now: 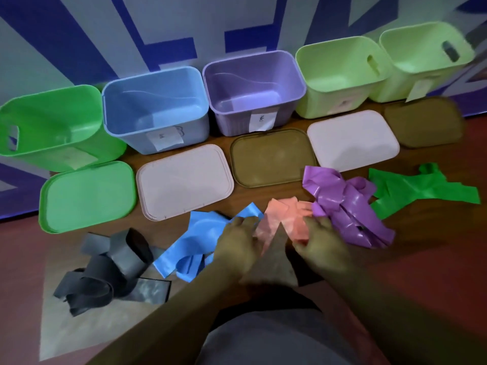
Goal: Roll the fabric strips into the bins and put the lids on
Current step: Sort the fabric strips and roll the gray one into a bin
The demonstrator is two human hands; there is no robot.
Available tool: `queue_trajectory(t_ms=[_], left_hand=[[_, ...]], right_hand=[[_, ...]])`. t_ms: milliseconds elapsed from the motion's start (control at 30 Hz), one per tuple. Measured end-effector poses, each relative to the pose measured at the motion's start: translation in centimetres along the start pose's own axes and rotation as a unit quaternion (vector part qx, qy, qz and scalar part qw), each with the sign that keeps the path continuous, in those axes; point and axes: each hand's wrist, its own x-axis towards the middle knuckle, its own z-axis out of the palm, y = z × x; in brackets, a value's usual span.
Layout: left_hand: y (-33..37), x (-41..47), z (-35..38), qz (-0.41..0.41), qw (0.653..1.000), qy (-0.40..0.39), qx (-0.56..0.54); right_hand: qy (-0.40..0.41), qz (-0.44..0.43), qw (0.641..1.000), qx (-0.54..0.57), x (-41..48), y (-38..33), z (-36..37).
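Observation:
Several loose strips lie on the floor in a row: black (105,272), blue (195,243), pink (284,219), purple (342,204) and green (419,191). Both hands hold the pink strip: my left hand (237,246) grips its left side, my right hand (321,243) its right side. Behind stand several open bins: green (52,127), blue (155,106), purple (253,90) and two pale green ones (340,80) (424,59). In front of them lie lids: green (87,196), pale pink (184,180), brown (271,156), pale pink (353,140), brown (421,125).
The bins stand against a wall with blue and grey markings (184,27). My knee in grey cloth (263,338) shows at the bottom. Paper labels are stuck on the bin fronts.

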Motion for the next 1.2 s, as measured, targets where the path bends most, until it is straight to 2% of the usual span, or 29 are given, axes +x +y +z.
queue_trajectory(t_ms=[67,133,200,333,433,533,733,833,1000,1200], left_hand=[[0.8,0.3,0.8,-0.017,0.998,-0.063,0.000],[0.9,0.5,1.6,-0.034,0.996,-0.085,-0.015],[0.8,0.5,2.1,-0.041,0.995,-0.075,-0.056],[1.2,0.1,2.3,-0.071,0.975,-0.045,-0.206],[2.2,-0.4,2.3,-0.074,0.960,-0.002,-0.269],[2.8,-0.7,2.0,-0.072,0.940,0.004,-0.333],[4.2,-1.5,0.6,-0.032,0.922,0.026,-0.384],[4.9,-2.0,0.0,0.019,0.930,0.029,-0.366],[6.8,-2.9,-1.7,0.039,0.894,0.023,-0.445],[8.4,-3.3,-3.5,0.081,0.876,0.030,-0.475]], right_hand=[[-0.028,-0.016,0.999,-0.010,0.0,0.7,0.4],[-0.033,-0.032,0.999,-0.003,-0.1,1.3,0.7],[-0.022,-0.056,0.998,0.032,0.1,1.8,0.8],[-0.010,-0.117,0.985,0.128,0.7,2.8,0.9],[-0.028,-0.134,0.977,0.161,-0.1,2.7,0.3],[-0.046,-0.129,0.970,0.199,-1.4,2.6,-0.3],[-0.069,-0.146,0.955,0.250,-3.8,2.8,-0.9],[-0.025,-0.138,0.951,0.274,-4.8,2.8,-1.4],[0.019,-0.151,0.933,0.327,-6.3,2.3,-4.9],[0.098,-0.188,0.916,0.342,-7.9,1.4,-9.7]])
